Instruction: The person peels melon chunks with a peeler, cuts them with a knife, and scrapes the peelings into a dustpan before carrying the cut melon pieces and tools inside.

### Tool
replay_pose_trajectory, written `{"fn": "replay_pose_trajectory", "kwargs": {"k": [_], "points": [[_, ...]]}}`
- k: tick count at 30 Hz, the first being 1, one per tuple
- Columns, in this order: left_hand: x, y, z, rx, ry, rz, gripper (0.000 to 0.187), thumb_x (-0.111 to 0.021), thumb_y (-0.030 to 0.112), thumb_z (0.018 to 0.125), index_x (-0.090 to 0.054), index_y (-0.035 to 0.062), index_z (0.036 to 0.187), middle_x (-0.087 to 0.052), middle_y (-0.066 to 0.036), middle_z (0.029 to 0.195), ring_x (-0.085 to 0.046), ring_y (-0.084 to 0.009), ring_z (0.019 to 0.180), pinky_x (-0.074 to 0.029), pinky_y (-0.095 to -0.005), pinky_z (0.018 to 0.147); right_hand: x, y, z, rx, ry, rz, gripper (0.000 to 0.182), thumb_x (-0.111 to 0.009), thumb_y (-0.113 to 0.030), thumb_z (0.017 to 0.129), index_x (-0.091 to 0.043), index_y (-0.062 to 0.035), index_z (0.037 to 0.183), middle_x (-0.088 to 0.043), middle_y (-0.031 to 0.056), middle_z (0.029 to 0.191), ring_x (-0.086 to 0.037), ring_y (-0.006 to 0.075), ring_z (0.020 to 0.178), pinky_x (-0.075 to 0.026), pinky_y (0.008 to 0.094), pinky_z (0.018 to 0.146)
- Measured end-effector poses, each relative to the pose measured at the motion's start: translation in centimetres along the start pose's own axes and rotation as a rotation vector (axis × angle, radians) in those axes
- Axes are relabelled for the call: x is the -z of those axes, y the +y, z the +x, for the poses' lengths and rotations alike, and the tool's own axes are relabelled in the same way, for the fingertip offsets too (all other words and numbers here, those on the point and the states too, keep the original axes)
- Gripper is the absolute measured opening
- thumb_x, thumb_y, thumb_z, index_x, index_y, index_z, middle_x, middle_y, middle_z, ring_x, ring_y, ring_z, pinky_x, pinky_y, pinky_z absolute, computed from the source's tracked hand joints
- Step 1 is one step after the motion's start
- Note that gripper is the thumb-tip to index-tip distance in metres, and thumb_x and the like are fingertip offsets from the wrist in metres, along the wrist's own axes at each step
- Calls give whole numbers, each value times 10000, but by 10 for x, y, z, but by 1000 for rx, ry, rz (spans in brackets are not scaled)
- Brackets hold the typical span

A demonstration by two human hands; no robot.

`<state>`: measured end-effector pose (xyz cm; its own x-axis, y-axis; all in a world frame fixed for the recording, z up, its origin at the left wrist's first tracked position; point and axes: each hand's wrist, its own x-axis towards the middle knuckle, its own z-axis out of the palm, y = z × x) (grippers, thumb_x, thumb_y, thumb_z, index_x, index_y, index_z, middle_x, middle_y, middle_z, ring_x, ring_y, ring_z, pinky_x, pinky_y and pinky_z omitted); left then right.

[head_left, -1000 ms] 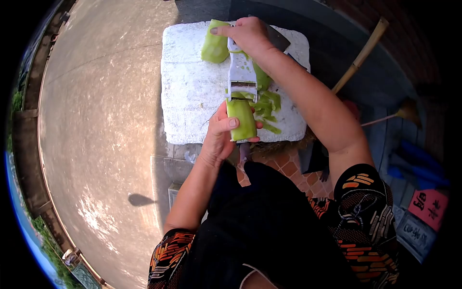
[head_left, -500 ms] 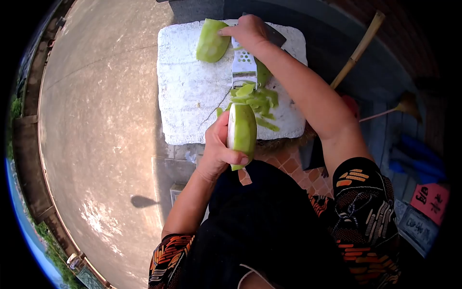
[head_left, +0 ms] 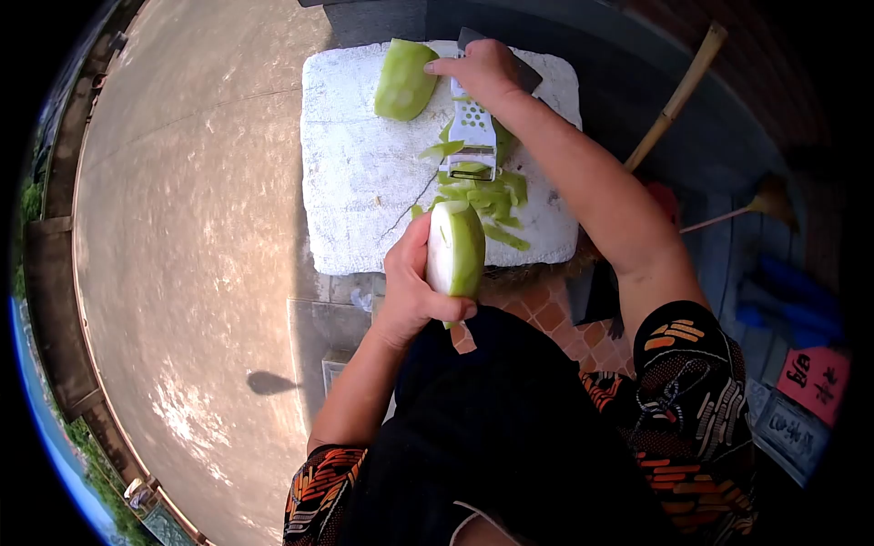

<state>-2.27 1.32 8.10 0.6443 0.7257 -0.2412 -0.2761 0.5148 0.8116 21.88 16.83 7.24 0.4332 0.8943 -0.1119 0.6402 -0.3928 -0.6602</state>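
My left hand (head_left: pixel 410 287) is wrapped round a piece of green gourd (head_left: pixel 468 250), its pale cut face turned left and its green side right. Above it, my right hand (head_left: pixel 485 75) grips the handle end of a white peeler-grater (head_left: pixel 472 116), blade end toward me and apart from the gourd. A thin green strip (head_left: pixel 443 150) sticks out beside the blade. Below the tool lies a heap of green peelings (head_left: pixel 496 197). A peeled gourd piece (head_left: pixel 406 82) rests left of my right hand. Partly hidden behind the tool is another green piece (head_left: pixel 503 141).
All this lies on a cracked white slab (head_left: pixel 350 173). A dark flat blade (head_left: pixel 523 73) sits at its far edge, partly under my right hand. Right of the slab leans a bamboo pole (head_left: pixel 678 96). Concrete ground (head_left: pixel 191 227) stretches to the left; brown tiles (head_left: pixel 551 317) show below.
My right hand and the peeler-grater have shifted slightly right and toward me. A peel strip now pokes out left of the blade. The gourd in my left hand has tilted a little.
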Motion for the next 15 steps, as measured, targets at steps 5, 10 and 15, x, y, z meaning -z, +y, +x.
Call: {"fn": "replay_pose_trajectory", "kwargs": {"k": [5, 10, 15], "points": [[8, -6, 12, 102, -29, -302, 880, -734, 78, 474, -483, -23, 1311, -629, -130, 1095, -625, -253, 1029, -519, -373, 905, 7, -9, -12, -10, 97, 150, 487, -809, -490, 664, -713, -14, 702, -691, 129, 691, -665, 238, 614, -527, 358, 642], [18, -18, 18, 183, -43, -481, 724, -727, 139, 626, -488, -25, 1288, -628, -177, 1123, -644, -311, 997, -556, -428, 857, -7, -35, -43, 23, 49, 203, 497, -832, -486, 664, -610, -47, 591, -601, 58, 592, -519, 163, 501, -444, 335, 535], [6, -18, 11, 179, 37, -394, 597, -773, 152, 722, -526, -41, 1230, -651, -175, 1038, -673, -305, 866, -589, -455, 760, -19, -32, -50, 90, 43, 117, 515, -825, -490, 641, -584, -47, 534, -571, 78, 533, -518, 195, 469, -447, 350, 533]]}}
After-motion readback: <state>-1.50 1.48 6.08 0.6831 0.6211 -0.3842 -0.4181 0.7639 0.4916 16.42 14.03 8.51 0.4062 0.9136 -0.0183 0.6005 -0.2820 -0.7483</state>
